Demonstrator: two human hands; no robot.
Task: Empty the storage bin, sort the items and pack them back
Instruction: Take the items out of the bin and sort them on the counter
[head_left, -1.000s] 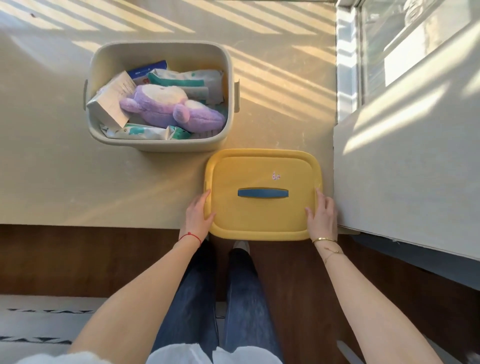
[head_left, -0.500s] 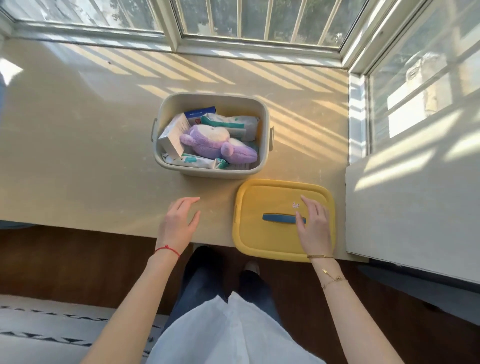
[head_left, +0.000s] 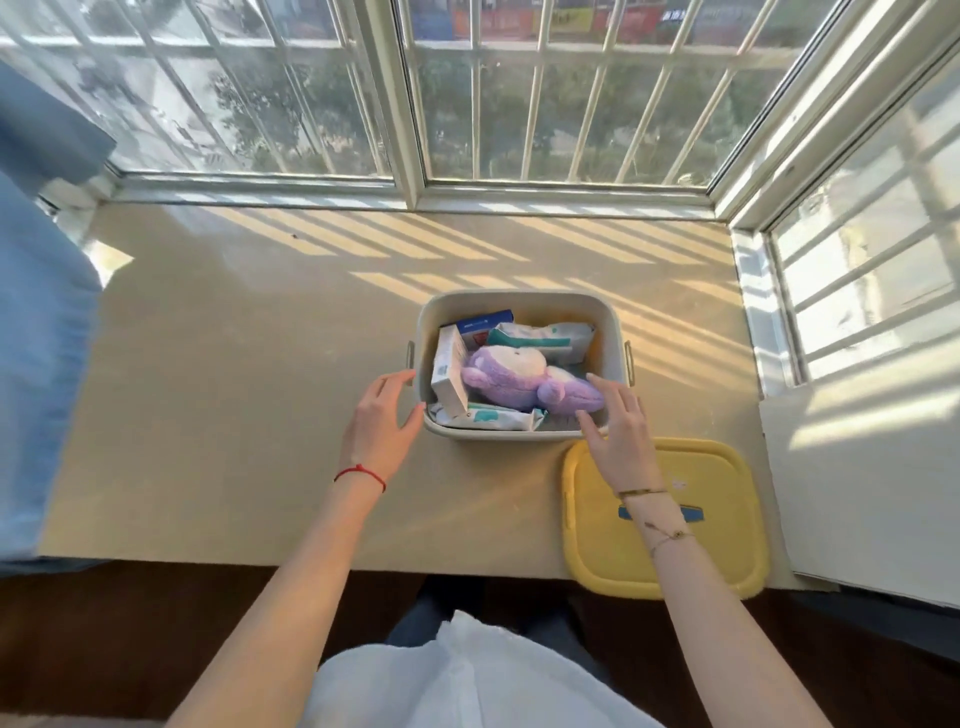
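Observation:
A grey storage bin (head_left: 519, 302) stands open on the beige counter (head_left: 260, 389). Inside lie a purple plush toy (head_left: 511, 376), a white box (head_left: 448, 374), a blue box (head_left: 485, 322) and wipe packs (head_left: 545, 335). Its yellow lid (head_left: 727, 519) with a blue handle lies flat at the counter's front right. My left hand (head_left: 382, 423) is spread at the bin's left front corner, fingertips at the wall. My right hand (head_left: 618, 431) hovers over the bin's front right rim with straight fingers by the plush toy. Neither hand holds anything.
Barred windows run along the back and right of the counter. A white board or panel (head_left: 857, 478) sits at the right, beside the lid. A blue cloth (head_left: 41, 338) covers the left edge. Dark wood floor lies below the counter's front edge.
Both hands left the yellow lid and moved forward to the bin, left to its left corner, right over its front right rim. The camera lifted, showing the windows.

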